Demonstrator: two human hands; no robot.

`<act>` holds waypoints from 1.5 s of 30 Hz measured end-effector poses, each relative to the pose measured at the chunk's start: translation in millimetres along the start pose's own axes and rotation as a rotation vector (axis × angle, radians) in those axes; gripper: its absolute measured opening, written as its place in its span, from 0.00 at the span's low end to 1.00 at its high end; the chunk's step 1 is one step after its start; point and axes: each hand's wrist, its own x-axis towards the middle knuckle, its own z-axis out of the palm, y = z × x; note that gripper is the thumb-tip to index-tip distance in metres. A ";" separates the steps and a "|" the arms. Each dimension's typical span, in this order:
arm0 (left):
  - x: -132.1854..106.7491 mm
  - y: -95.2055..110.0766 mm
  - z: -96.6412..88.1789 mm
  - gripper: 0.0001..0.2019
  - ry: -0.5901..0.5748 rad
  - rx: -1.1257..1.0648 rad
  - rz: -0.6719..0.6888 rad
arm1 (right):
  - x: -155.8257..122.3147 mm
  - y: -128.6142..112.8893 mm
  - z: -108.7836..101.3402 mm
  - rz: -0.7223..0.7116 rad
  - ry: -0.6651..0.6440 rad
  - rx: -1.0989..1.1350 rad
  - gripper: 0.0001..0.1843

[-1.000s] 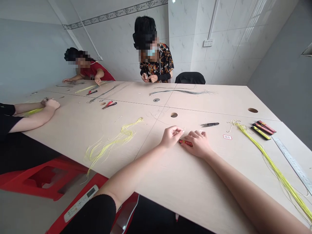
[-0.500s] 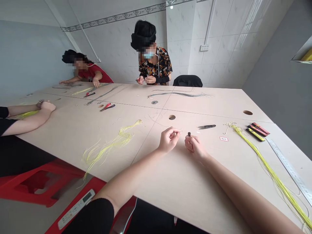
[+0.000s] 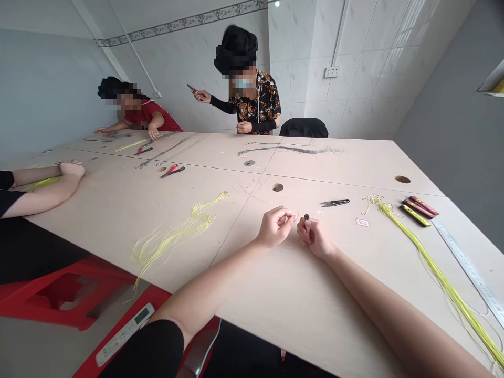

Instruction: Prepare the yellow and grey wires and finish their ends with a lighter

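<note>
A thin strand (image 3: 297, 213) pokes from the left hand (image 3: 274, 226), pinched narrow over the surface (image 3: 295, 294), just beside a dark-ended stick (image 3: 306, 217) held in the curled right hand (image 3: 318, 239). So slight a pinch could let the strand slip, easily lost because it is fine.

A head-worn camera looks forward, down across the table (image 3: 275, 294).

The right grip (image 3: 318, 239) hides most of a dark stick (image 3: 307, 221) — rightmost yellow bundle (image 3: 444, 281) cut off (lower end).
</note>
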 end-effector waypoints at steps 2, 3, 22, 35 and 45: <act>0.1 -0.2 -0.4 0.12 -0.004 0.002 0.003 | 1.1 -0.9 -0.6 0.007 -0.033 0.037 0.21; 0.3 -0.2 -0.6 0.12 -0.004 0.000 0.004 | 1.7 -1.5 -0.6 0.014 -0.036 0.061 0.21; 2.7 1.5 -1.8 0.12 -0.003 -0.037 -0.084 | 5.1 -2.0 -0.3 -0.046 -0.071 0.028 0.25; 2.9 1.8 -0.7 0.11 -0.033 -0.062 -0.083 | -1.1 2.8 0.4 0.014 -0.010 0.040 0.19; 2.7 -0.4 0.9 0.11 -0.064 -0.095 -0.052 | -2.0 -1.2 5.3 -0.073 0.176 -0.273 0.16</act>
